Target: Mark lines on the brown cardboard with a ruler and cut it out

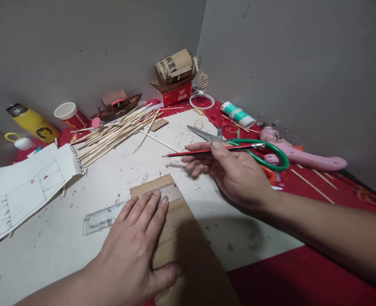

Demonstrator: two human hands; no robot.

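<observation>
My left hand (pixel 139 242) lies flat, thumb spread, pressing down on a clear plastic ruler (pixel 100 220) and a brown cardboard piece (pixel 188 246). The ruler crosses the cardboard near its far end; its middle is hidden under my fingers. Between the thumb and fingers of my right hand (pixel 235 174) is a red and black pencil (pixel 188 153), its tip pointing left above the white board. Just behind that hand lie large green-handled scissors (pixel 280 157), partly covered by it.
Bamboo sticks (pixel 114 138) are heaped at the back, beside a drawing sheet (pixel 28 187). Behind stand a yellow bottle (pixel 36 123), a paper cup (pixel 69 115), a small model boat (pixel 119 105) and a cardboard boat (pixel 175 70) on a red box. A pink glue gun (pixel 305 155) lies right, near a white-green tube (pixel 238 114).
</observation>
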